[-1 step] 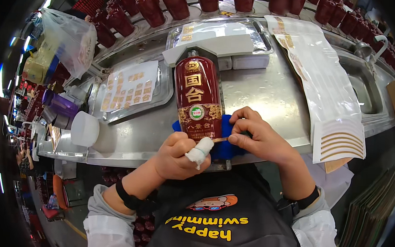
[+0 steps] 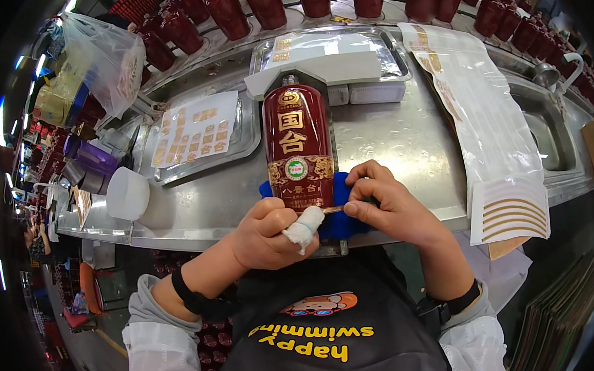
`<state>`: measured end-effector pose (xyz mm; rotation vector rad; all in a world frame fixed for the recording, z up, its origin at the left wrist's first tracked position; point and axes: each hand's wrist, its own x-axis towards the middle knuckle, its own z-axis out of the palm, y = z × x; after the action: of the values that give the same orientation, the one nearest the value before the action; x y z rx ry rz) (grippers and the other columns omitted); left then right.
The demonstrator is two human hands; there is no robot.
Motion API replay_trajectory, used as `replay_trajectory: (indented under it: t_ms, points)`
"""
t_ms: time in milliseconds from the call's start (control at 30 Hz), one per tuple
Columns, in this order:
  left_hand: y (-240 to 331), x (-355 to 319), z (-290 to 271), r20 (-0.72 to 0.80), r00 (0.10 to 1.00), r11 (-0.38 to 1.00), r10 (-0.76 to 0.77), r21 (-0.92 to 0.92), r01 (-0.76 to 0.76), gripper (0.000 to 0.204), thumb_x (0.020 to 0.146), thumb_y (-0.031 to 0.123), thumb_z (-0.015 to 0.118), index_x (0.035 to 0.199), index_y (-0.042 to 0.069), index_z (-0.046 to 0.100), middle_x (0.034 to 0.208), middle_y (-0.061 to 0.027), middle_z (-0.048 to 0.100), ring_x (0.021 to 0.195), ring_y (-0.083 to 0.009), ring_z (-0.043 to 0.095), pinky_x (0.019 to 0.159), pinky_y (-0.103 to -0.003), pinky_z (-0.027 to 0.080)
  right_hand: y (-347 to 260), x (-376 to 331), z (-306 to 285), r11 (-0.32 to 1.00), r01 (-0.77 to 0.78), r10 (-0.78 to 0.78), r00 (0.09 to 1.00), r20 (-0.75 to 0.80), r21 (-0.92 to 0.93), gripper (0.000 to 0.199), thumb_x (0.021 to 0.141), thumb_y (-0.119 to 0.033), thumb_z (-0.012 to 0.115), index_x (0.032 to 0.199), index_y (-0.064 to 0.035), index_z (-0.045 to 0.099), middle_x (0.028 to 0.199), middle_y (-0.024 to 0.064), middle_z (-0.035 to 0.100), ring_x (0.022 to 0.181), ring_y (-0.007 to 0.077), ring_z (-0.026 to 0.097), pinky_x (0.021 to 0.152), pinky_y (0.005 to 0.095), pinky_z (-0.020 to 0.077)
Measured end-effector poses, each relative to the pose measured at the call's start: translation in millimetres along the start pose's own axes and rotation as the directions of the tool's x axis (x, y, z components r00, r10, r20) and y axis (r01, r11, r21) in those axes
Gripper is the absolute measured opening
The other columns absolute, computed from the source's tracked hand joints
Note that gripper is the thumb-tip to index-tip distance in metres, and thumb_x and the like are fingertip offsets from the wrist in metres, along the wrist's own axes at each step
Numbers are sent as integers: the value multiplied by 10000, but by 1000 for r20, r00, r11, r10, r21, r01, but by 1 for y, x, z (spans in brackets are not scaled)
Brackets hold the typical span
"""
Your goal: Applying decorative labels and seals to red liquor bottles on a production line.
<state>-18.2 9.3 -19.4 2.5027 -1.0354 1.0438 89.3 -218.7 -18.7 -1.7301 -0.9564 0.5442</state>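
Observation:
A dark red bottle [image 2: 298,145] with gold lettering and a round green-and-white sticker lies on its back, neck pointing away from me. My left hand [image 2: 265,233] is closed against the bottle's base. A white-wrapped fingertip [image 2: 303,228] of that hand presses at the lower front edge. From there a thin gold strip [image 2: 334,209] runs out to the right. Between thumb and forefinger my right hand [image 2: 392,206] pinches the strip's free end. Blue cloth [image 2: 341,225] shows on both sides of the bottle's lower part. What my left fingers cover is hidden.
Left of the bottle, a metal tray [image 2: 247,138] bears a sheet of gold stickers [image 2: 195,130]. Another tray [image 2: 396,59] stands behind. At right lies a long white sheet [image 2: 488,122] with curved gold strips, beside a sink [image 2: 552,133]. A white tub [image 2: 128,194] sits near the left edge.
The wrapped fingertip of my left hand has shifted slightly to the right along the bottle's lower edge. My right hand and the bottle look the same.

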Motion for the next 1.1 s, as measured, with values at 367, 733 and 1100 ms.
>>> replay_trajectory:
  t_ms: [367,733,1100]
  points:
    - [2,-6,-6,16,997,993,-79,-88,80,412,594,9,756,973,104,625,861,-20,488,712,-203,497,587,-324,418,-2,0,-1,998,46,-46,999,-5,-49,229,887,-263,671,847,-48,604,1132,107,468,1097,244,424,973,356,330]
    - [-1,13,1,95,992,996,88,-26,-86,268,666,118,760,904,108,636,881,-18,492,742,-187,485,640,-295,443,0,0,1,999,4,-4,1000,0,-33,223,881,-257,678,848,-51,602,1133,98,468,1089,233,426,949,346,349]
    - [5,-4,2,-67,987,978,-143,-164,131,334,605,44,767,903,120,635,879,-20,492,747,-198,488,640,-319,430,-1,3,1,999,26,-25,1000,10,-31,235,883,-269,674,846,-48,602,1130,98,469,1060,234,441,938,343,358]
